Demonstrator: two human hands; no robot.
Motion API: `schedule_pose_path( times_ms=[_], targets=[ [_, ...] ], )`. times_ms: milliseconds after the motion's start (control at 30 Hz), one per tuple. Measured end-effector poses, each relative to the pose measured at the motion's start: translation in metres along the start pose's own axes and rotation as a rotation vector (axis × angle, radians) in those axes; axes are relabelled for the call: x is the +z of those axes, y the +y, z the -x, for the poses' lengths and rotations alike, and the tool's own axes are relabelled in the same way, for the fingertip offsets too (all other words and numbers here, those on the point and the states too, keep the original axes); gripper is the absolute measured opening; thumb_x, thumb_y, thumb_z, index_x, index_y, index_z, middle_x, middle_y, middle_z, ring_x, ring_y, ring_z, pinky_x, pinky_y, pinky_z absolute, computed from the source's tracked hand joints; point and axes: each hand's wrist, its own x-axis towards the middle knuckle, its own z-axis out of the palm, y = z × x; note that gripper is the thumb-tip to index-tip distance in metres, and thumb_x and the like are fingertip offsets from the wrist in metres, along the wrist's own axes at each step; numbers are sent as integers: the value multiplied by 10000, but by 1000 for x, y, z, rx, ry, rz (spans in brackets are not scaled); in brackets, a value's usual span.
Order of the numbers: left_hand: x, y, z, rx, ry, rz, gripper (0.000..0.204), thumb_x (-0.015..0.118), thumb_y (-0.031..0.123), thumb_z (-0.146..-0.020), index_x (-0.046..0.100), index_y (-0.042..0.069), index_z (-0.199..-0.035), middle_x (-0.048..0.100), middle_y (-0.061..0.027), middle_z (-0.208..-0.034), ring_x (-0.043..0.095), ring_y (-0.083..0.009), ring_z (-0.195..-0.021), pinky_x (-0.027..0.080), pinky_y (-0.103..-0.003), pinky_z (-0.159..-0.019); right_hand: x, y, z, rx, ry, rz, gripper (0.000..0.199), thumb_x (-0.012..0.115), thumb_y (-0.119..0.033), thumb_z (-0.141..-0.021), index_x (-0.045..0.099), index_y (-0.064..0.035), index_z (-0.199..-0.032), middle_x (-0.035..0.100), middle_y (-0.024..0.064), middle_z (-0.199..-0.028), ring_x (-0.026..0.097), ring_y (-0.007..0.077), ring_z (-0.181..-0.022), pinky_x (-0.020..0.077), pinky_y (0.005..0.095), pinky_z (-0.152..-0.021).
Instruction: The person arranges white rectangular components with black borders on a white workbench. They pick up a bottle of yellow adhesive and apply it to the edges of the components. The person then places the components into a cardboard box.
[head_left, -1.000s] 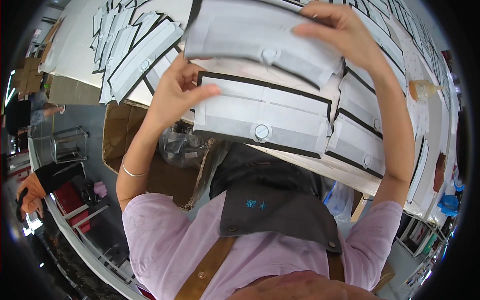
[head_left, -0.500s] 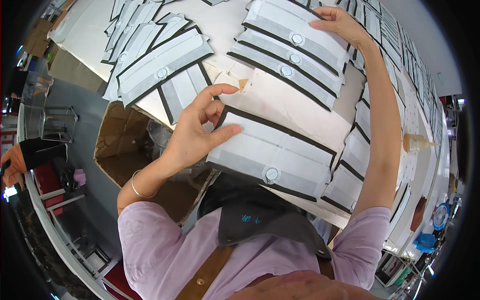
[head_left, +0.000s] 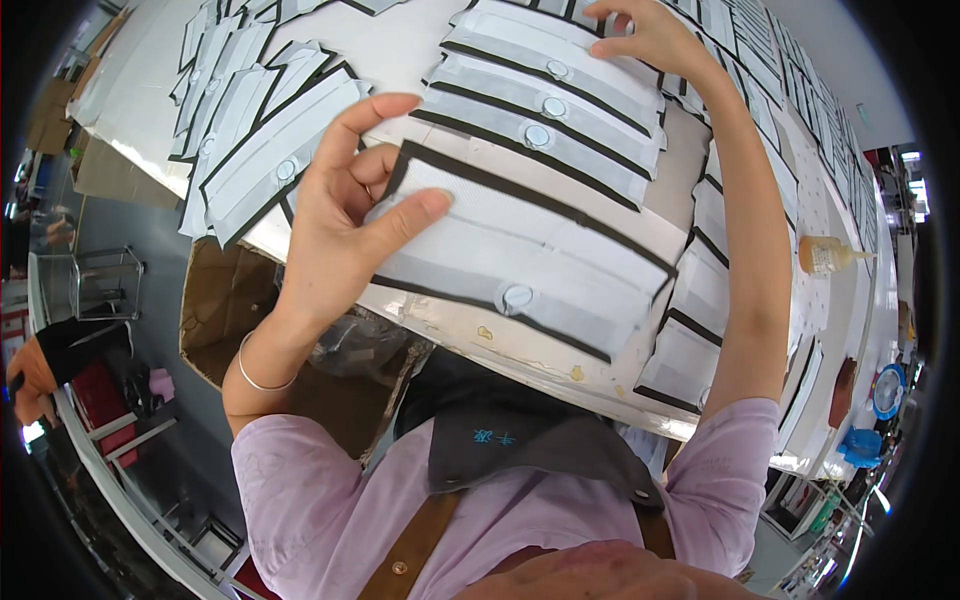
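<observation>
Many panels (head_left: 280, 145) on table (head_left: 385, 50) above grey floor (head_left: 165, 285).

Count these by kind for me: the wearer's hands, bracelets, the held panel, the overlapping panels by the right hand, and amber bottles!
Hands (left hand, right hand): 2
Bracelet: 1
Held panel: 1
Overlapping panels: 3
Amber bottle: 1
Total: 8

Below the left hand (head_left: 335, 225), a cardboard box (head_left: 208, 312) gapes open with a clear plastic bag (head_left: 352, 345) inside, a metal-framed stool (head_left: 133, 285) stands farther to that hand's left, and down to the right of the right hand (head_left: 645, 40) lie an amber squeeze bottle (head_left: 822, 256) (its nozzle pointing right) and a reddish-brown object (head_left: 843, 392).
</observation>
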Motion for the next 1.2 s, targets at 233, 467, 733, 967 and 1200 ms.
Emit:
schedule_pose_path(
  times_ms=[233, 467, 733, 967, 1200],
  targets=[
    [-6, 20, -70, 175, 54, -185, 630, 719, 97, -864, 412, 42, -1411, 692, -135, -1093, 647, -169, -992, 495, -287, -883, -38, -51, 37, 7, -465, -439, 501, 817, -341, -747, 695, -51, -1137, 701, 34, -944, 630, 114, -817, 468, 233, -762],
    [-5, 25, -209, 201, 154, -158, 707, 757, 55, -822, 373, 33, -1416, 643, -183, -1047, 642, -220, -923, 545, -305, -796, -35, 21, 29, 487, 18, -692, 498, 833, -276, -717, 681, -32, -1123, 681, 96, -998, 616, 201, -916, 477, 322, -826],
    [-16, -76, -304, 52, 199, -410, 858, 821, 133, -760, 330, 82, -1462, 562, -282, -1223, 584, -305, -1090, 500, -388, -948, 1, 62, 26, 468, 15, -562, 540, 848, -257, -709, 666, -116, -1197, 665, -1, -960, 592, 71, -816, 423, 225, -657],
    [-18, -99, -296, 315, 157, -977, 699, 771, 215, -827, 426, 76, -1418, 666, -141, -1128, 625, -208, -1040, 493, -341, -899, -10, 55, 37, 131, 157, -37, 468, 818, -175, -706, 665, 2, -1111, 701, 137, -1012, 653, 233, -951, 517, 351, -832],
    [37, -56, -261, 603, 3, -1012, 622, 771, 286, -826, 517, 97, -1362, 663, -98, -1125, 610, -205, -1064, 479, -338, -848, -90, 133, 185, 460, -171, -78, 499, 801, -263, -752, 658, -70, -1189, 672, 78, -1078, 620, 191, -966, 486, 314, -862]
  ],
)
